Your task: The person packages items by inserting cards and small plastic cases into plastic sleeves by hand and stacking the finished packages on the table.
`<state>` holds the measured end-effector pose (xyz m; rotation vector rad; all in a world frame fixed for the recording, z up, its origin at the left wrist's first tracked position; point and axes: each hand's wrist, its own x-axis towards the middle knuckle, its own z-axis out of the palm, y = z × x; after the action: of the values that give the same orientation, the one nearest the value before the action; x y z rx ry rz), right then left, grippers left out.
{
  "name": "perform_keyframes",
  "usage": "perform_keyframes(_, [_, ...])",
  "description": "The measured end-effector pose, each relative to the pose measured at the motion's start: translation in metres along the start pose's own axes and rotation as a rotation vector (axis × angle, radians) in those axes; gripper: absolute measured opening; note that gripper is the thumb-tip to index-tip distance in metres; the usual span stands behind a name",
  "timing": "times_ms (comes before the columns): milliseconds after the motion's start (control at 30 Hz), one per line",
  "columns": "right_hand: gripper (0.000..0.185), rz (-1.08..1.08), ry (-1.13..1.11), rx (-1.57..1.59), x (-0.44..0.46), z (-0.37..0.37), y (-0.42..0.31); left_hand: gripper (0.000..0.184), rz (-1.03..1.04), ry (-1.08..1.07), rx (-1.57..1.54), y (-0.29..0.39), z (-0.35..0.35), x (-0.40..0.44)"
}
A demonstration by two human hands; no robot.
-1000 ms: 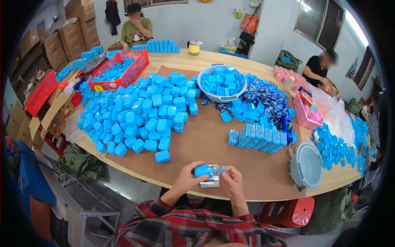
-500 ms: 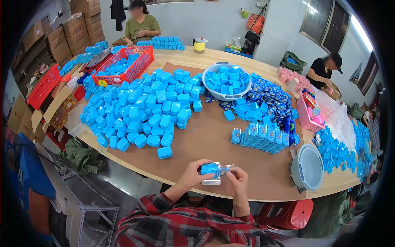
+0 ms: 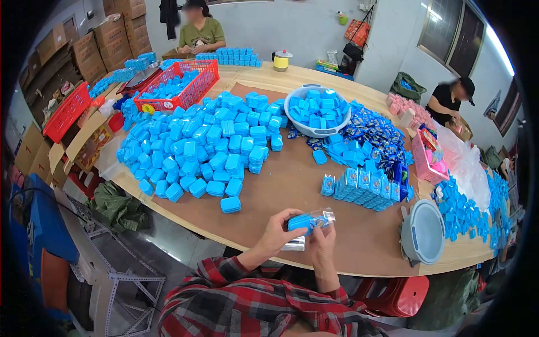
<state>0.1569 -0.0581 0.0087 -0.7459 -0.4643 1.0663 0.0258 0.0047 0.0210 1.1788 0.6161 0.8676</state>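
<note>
My left hand [image 3: 276, 231] is closed around a small blue plastic box [image 3: 300, 222] near the front edge of the table. A clear plastic bag [image 3: 324, 216] with dark print sticks out from the box's right end. My right hand [image 3: 321, 247] has its thumb and fingers closed on the bag, just below its loose end. Under both hands lies a silvery flat stack [image 3: 295, 244], partly covered. Beyond my left hand, one blue box [image 3: 230, 205] sits at the near side of a big heap of such boxes [image 3: 191, 149].
A grey-blue basin [image 3: 318, 132] full of blue pieces stands beside a pile of dark blue packets [image 3: 375, 135]. Wrapped boxes [image 3: 365, 188] stand in rows at right, near an empty-looking basin [image 3: 424, 233]. Red basket [image 3: 191, 92] at back left. Two people sit across the table.
The box in my left hand has tilted up to the right. My right hand has shifted its hold lower on the clear bag, whose end now stands free. The view has shifted slightly.
</note>
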Motion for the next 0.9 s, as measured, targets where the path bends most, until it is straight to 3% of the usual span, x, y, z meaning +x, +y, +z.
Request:
perform_keyframes(267, [0.051, -0.025, -0.012, -0.090, 0.010, 0.000, -0.011, 0.058, 0.071, -0.172, -0.049, -0.004, -0.011, 0.001])
perform_keyframes(400, [0.053, 0.015, -0.068, -0.111, 0.016, 0.001, -0.022, 0.064, 0.216, -0.271, 0.229, 0.002, -0.018, 0.008])
perform_keyframes(500, [0.056, 0.051, -0.054, -0.154, 0.015, 0.008, -0.028, 0.079, 0.274, -0.303, 0.431, 0.025, -0.019, 0.015])
perform_keyframes(567, [0.059, 0.062, -0.127, -0.280, 0.014, 0.008, -0.029, 0.088, 0.440, -0.245, 0.658, 0.026, -0.020, 0.019])
perform_keyframes(733, [0.058, 0.101, -0.165, -0.378, 0.010, 0.011, -0.032, 0.099, 0.566, -0.314, 0.696, 0.029, -0.022, 0.031])
perform_keyframes(900, [0.061, 0.168, -0.189, -0.339, -0.001, 0.017, -0.032, 0.101, 0.490, -0.377, 0.593, 0.042, -0.016, 0.030])
